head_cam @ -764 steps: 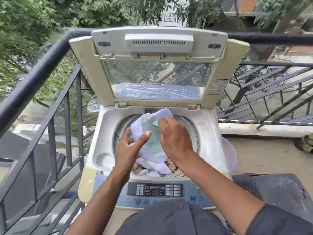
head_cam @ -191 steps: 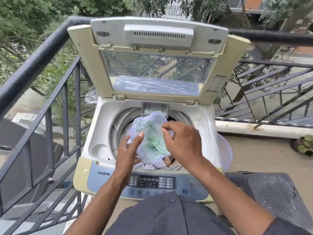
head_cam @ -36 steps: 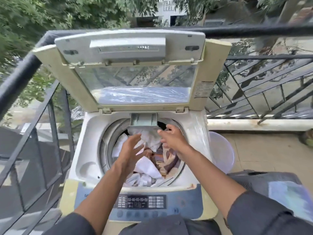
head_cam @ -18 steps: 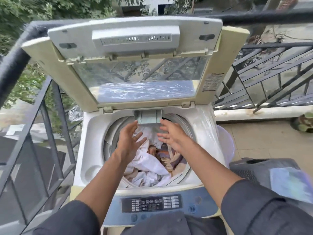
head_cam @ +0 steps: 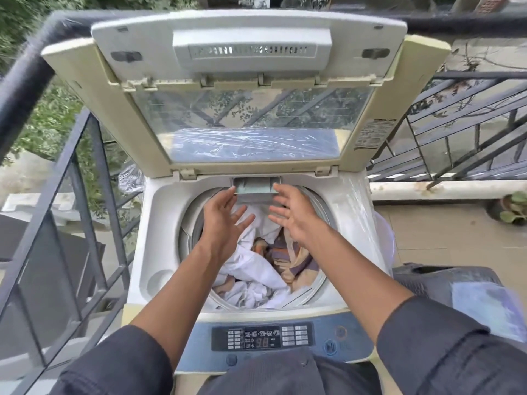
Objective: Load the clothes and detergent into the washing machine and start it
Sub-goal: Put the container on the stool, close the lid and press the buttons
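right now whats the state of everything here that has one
washing machine lid: raised, standing open
detergent drawer: pulled out at the back rim
drum: loaded with clothes
clothes: heaped loosely, white and striped pieces
display: lit, digits showing
left hand: fingers spread, holding nothing
right hand: fingers spread, holding nothing

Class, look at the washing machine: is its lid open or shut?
Open. The lid stands raised behind the drum, with the clothes exposed.
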`<state>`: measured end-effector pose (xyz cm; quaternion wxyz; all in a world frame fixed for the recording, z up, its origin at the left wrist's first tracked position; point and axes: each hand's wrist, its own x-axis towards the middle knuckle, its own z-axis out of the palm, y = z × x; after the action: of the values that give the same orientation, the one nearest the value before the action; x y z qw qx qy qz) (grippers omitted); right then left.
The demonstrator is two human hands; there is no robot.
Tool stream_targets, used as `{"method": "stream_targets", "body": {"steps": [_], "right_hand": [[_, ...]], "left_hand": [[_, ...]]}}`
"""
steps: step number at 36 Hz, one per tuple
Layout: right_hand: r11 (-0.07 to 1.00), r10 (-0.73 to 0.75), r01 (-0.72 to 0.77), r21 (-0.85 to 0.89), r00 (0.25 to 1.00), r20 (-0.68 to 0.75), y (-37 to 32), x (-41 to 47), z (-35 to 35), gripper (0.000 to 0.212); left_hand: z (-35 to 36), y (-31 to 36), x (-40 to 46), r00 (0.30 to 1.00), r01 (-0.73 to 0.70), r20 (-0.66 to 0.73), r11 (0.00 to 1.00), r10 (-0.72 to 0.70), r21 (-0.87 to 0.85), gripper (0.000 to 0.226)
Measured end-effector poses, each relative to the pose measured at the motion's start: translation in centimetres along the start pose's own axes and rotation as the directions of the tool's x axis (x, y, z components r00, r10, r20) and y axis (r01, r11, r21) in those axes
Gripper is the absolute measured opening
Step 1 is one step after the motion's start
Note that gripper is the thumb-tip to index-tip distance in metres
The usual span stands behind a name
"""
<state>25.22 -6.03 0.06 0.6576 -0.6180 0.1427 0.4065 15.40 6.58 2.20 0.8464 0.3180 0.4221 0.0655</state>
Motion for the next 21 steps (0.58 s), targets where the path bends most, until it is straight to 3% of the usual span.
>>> {"method": "stream_targets", "body": {"steps": [3, 7, 10, 21], "right_hand": [[1.000, -0.007, 0.008, 0.010, 1.000, -0.015, -0.4, 0.2, 0.2, 0.016], [0.999, -0.011, 0.011, 0.032, 1.000, -0.024, -0.5, 0.5, 0.5, 0.031], [0.998, -0.016, 0.018, 0.052, 0.999, -0.039, -0.7, 0.8, 0.6, 0.033], [0.992, -0.003, 0.006, 0.123, 1.000, -0.028, -1.7, 1.3, 0.9, 0.035]], "left_hand": [[0.0, 0.1, 0.2, 1.000, -0.005, 0.011, 1.000, 0.005, 0.007, 0.057], [0.0, 0.1, 0.9, 1.000, -0.012, 0.003, 1.000, 0.012, 0.001, 0.066], [-0.3, 0.0, 1.9, 1.000, -0.015, 0.023, 1.000, 0.015, 0.000, 0.050], [0.0, 0.4, 3.3, 0.999, -0.028, 0.041, 0.999, 0.026, 0.044, 0.055]]}}
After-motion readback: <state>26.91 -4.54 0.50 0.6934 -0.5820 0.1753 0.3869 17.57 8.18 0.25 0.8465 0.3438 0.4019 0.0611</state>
